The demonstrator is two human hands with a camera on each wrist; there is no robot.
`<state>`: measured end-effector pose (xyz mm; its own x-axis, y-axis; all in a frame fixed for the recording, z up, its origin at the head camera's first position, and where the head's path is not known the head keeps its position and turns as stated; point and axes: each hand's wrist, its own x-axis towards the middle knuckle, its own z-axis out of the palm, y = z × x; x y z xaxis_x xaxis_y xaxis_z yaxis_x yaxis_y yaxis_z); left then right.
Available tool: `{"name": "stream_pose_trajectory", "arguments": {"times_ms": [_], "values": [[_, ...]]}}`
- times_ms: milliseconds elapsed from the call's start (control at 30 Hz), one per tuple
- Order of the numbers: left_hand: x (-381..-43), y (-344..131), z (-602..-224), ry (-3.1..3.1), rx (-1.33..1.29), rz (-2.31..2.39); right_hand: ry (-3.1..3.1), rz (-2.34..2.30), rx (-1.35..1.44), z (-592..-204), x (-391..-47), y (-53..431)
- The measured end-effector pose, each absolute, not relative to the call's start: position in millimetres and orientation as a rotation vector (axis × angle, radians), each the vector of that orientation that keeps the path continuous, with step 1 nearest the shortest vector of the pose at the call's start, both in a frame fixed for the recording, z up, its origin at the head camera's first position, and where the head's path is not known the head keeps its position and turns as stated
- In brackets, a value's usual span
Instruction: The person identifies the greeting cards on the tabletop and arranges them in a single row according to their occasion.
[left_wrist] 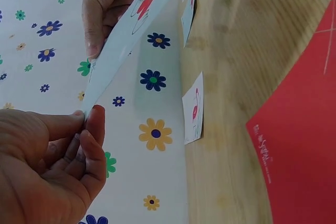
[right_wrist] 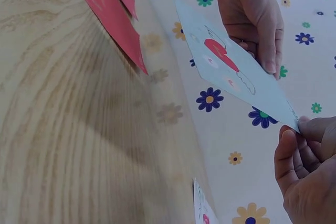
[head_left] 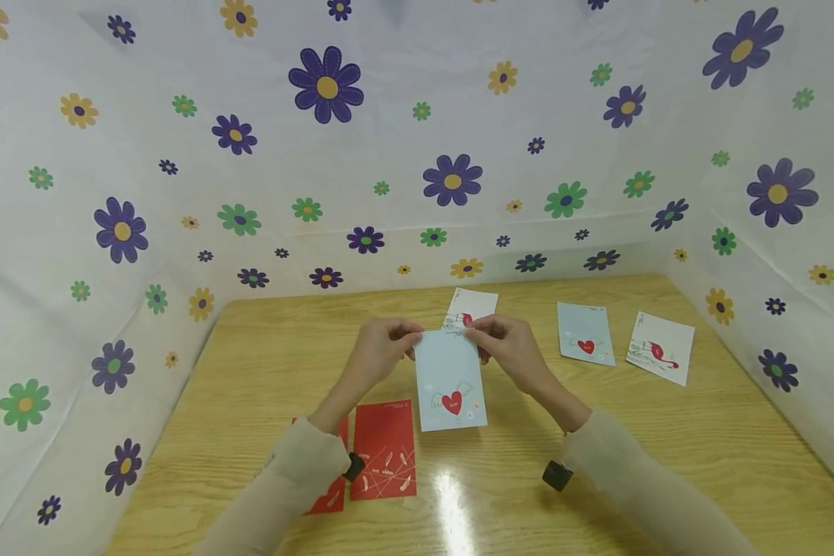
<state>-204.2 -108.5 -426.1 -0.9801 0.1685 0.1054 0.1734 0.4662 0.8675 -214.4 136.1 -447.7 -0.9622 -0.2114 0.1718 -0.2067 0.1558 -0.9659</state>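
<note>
Both hands hold up a pale blue card (head_left: 449,374) with a winged red heart near its lower edge. At its upper left corner, my left hand (head_left: 385,346) pinches it between thumb and fingers. The upper right corner is pinched by my right hand (head_left: 509,349). In the left wrist view the pale blue card (left_wrist: 123,40) appears nearly edge-on between the left hand (left_wrist: 52,156) and the other hand. The right wrist view shows the heart side of the card (right_wrist: 226,59), with the right hand (right_wrist: 310,166) gripping a corner. The card hangs above the table.
Behind the held card lies a white flamingo card (head_left: 474,301), partly covered. To the right lie another pale blue heart card (head_left: 585,333) and a white flamingo card (head_left: 662,349). Two red cards (head_left: 384,432) lie front left, one partly under the left sleeve. A flowered cloth (head_left: 375,139) surrounds the wooden table (head_left: 250,363).
</note>
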Motion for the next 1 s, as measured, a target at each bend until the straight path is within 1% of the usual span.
{"name": "stream_pose_trajectory", "arguments": {"times_ms": [533,1000], "values": [[-188.7,-100.7,-448.7,-2.779,-0.308,-1.589,2.371,-1.865,-0.277,-469.5,-196.7,144.6],[-180.1,-99.9,-463.3,-2.881,-0.291,-1.561,2.39,-1.757,-0.203,-484.1,-185.1,146.5]]}}
